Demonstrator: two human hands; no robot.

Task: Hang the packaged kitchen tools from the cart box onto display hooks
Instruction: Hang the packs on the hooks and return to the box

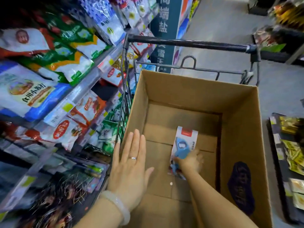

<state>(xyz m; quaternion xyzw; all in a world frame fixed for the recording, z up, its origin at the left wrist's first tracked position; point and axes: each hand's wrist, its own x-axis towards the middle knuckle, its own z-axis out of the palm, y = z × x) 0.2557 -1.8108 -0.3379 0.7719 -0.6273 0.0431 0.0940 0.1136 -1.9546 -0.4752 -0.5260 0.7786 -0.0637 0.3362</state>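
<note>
We reach down into the cardboard box (238, 129) on the cart (189, 44) with our right hand (190, 161), its fingers curled around the lower part of a packaged kitchen tool (183, 143) — a blue opener-like piece on a white card with a red top. The package lies near the middle of the box floor, its top end pointing away from us, and it looks like the last one in view there. Our left hand (130, 163) is flat and relaxed, fingers straight, hovering at the box's left wall and holding nothing.

The risk, as we judge it, lies in the hold: we have the package low down, so the card may tip or twist as it rises and catch the box wall. The hang hole sits at the far end — we may need to regrip before a hook, and a slip there drops it. The crowded shelf of bagged goods (54, 66) sits close on our left, easy to knock.
</note>
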